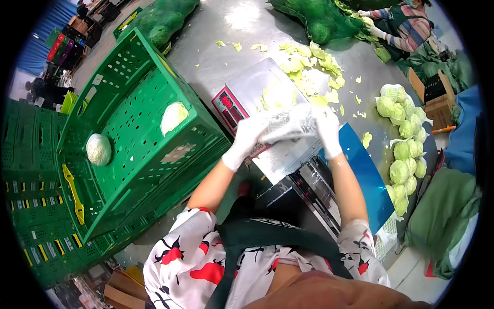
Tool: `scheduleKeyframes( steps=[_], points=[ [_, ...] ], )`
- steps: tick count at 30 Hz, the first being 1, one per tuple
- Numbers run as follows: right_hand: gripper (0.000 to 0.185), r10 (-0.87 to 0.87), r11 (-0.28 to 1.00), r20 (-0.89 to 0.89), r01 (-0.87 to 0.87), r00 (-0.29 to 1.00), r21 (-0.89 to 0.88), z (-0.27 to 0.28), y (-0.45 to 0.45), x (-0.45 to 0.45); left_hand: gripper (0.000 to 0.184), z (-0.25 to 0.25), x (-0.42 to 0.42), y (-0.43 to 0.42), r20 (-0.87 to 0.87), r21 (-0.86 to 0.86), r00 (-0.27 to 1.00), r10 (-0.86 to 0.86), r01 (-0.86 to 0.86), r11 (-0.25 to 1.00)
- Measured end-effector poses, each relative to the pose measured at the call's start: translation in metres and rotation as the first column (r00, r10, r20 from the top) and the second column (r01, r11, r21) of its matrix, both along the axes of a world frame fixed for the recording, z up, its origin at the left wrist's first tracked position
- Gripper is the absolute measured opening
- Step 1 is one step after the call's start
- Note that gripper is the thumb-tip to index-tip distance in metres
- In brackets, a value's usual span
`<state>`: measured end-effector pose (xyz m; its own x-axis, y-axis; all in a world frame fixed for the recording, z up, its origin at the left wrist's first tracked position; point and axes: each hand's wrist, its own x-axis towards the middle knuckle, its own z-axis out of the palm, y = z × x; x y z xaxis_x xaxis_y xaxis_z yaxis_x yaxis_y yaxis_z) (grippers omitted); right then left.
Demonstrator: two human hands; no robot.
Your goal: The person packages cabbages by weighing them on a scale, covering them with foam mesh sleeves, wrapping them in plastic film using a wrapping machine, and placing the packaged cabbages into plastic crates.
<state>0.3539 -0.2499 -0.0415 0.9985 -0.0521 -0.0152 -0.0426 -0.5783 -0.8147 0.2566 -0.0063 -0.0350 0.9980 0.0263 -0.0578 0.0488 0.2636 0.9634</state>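
My gloved left hand (248, 138) and gloved right hand (328, 131) hold a sheet of clear plastic film (289, 123) stretched between them, in front of the scale. A pale cabbage (278, 96) rests on the metal plate of the scale (252, 82), partly hidden behind the film. The scale's red-framed display (230, 109) is lit, just beyond my left hand. Below my hands stands a black and silver machine (314, 188) beside a blue panel (363, 177).
On the left, a large green crate (139, 113) holds two cabbages. Loose leaves (309, 64) lie beyond the scale. Several cabbages (404, 172) line the table's right side. Green net sacks (164, 20) lie at the back. A co-worker (406, 28) handles leaves at the upper right.
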Motion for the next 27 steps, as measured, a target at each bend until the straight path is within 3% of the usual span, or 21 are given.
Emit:
scheduleKeyframes(
  steps=[1,2,3,4,5,7,8,11,12,15,16,17,18,19,21,22,23,25,27],
  points=[
    [0.03,-0.068,0.994,0.075,0.061,0.995,0.093,-0.036,0.01,0.026,0.036,-0.009,0.018,0.004,0.017,0.269,0.994,0.106,-0.107,0.957],
    [0.03,-0.059,0.988,0.012,0.057,0.998,0.145,-0.029,0.026,0.036,0.033,-0.045,0.042,0.006,0.021,0.114,0.964,0.266,-0.266,0.957],
    [0.031,0.078,0.996,0.103,-0.083,0.992,0.044,-0.062,0.031,0.06,0.031,-0.072,0.066,0.005,0.003,-0.043,0.909,0.417,-0.416,0.908],
    [0.032,0.214,0.977,0.191,-0.206,0.958,-0.061,-0.095,0.035,0.085,0.036,-0.065,0.081,0.002,-0.16,-0.09,0.878,0.452,-0.469,0.879],
    [0.033,0.427,0.816,0.203,-0.279,0.881,-0.507,-0.089,0.043,0.091,0.04,-0.074,0.094,0.0,-0.216,-0.195,0.889,0.403,-0.444,0.875],
    [0.036,0.238,0.948,0.065,-0.218,0.969,-0.232,-0.081,0.058,0.09,0.048,-0.101,0.113,-0.002,-0.312,-0.4,0.908,0.282,-0.394,0.827],
    [0.037,0.153,0.984,-0.029,-0.155,0.988,-0.091,-0.077,0.063,0.087,0.062,-0.098,0.113,0.001,-0.322,-0.314,0.916,0.24,-0.342,0.886],
    [0.042,0.142,0.981,-0.047,-0.147,0.989,-0.124,-0.052,0.062,0.061,0.061,-0.073,0.103,-0.004,-0.315,-0.462,0.927,0.206,-0.339,0.82],
    [0.038,0.025,0.977,0.115,-0.049,0.993,0.208,-0.018,0.067,0.034,0.06,-0.077,0.095,-0.007,-0.494,-0.583,0.865,0.083,-0.401,0.707],
    [0.035,0.141,0.925,0.145,-0.182,0.979,0.333,-0.028,0.029,0.02,0.057,-0.015,0.052,-0.025,-0.367,-0.784,0.87,-0.328,-0.1,0.612],
    [0.031,0.176,0.88,0.088,-0.197,0.98,0.432,0.008,0.019,0.004,0.056,-0.017,0.046,-0.034,-0.318,-0.762,0.887,-0.336,-0.029,0.646],
    [0.029,0.333,0.755,-0.262,-0.09,0.906,0.649,0.01,-0.01,0.004,0.055,-0.02,0.04,-0.044,-0.265,-0.735,0.898,-0.35,0.046,0.676],
    [0.029,0.452,0.544,-0.363,0.071,0.815,0.836,0.006,-0.037,0.004,0.055,-0.024,0.038,-0.055,-0.206,-0.703,0.906,-0.37,0.126,0.7],
    [0.03,0.586,0.294,-0.395,0.269,0.707,0.917,-0.002,-0.06,0.0,0.054,-0.029,0.032,-0.067,-0.147,-0.667,0.907,-0.393,0.202,0.717],
    [0.046,0.331,0.376,-0.443,0.314,0.833,0.872,-0.004,-0.09,-0.029,0.053,-0.034,0.018,-0.093,-0.023,-0.586,0.894,-0.448,0.351,0.731],
    [0.052,0.151,0.438,-0.408,0.309,0.901,0.844,0.024,-0.109,-0.066,0.046,0.032,0.01,-0.115,-0.203,-0.876,0.827,-0.524,0.085,0.474],
    [0.058,0.003,0.502,-0.36,0.31,0.933,0.808,0.039,-0.118,-0.094,0.045,0.031,0.011,-0.131,-0.198,-0.824,0.835,-0.513,0.142,0.549],
    [0.068,0.253,0.26,-0.241,0.174,0.937,0.95,0.057,-0.124,-0.132,0.043,0.019,0.024,-0.166,-0.183,-0.693,0.846,-0.501,0.25,0.676],
    [0.063,0.06,0.452,-0.093,0.056,0.994,0.89,0.056,-0.136,-0.157,0.045,0.01,0.031,-0.205,-0.103,-0.628,0.809,-0.578,0.398,0.669]
  ],
)
